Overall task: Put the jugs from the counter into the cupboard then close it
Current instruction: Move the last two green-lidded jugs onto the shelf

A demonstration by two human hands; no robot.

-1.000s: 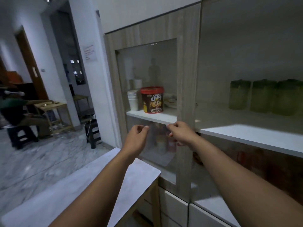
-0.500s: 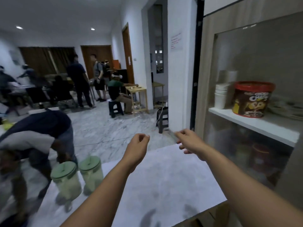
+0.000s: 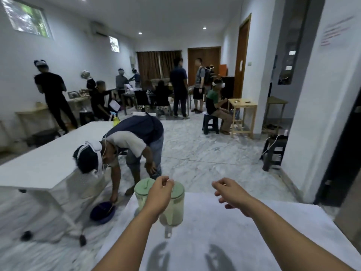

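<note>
Reaching out over the white counter (image 3: 244, 222), both bare arms stretched forward from the bottom of the view. The left hand (image 3: 159, 192) hung in front of two pale green jugs (image 3: 172, 204), its fingers loosely curled and gripping nothing; whether it touched either jug could not be told, since the hand covered part of both. The right hand (image 3: 230, 192) was held apart from the left, over bare counter, fingers relaxed and slightly bent, also holding nothing.

The jugs stood upright side by side at the far left corner of the counter, just beyond and under the left hand. The nearer jug showed its clear handle (image 3: 168, 231) pointing back toward the left forearm, and a green lid (image 3: 177, 189) peeked out to the right of the left hand. The other jug (image 3: 141, 194) sat just left of that hand, its lid in plain sight. Shadows of both hands fell on the counter between the forearms.

Beyond the left hand, a person (image 3: 125, 145) bent over toward a dark blue bowl (image 3: 102, 212) on the marble floor, beside a long white table (image 3: 43, 159). Farther off past both hands, other people stood and sat around the room. Beyond the right hand stood a small black stool (image 3: 273, 151) near a white wall.
</note>
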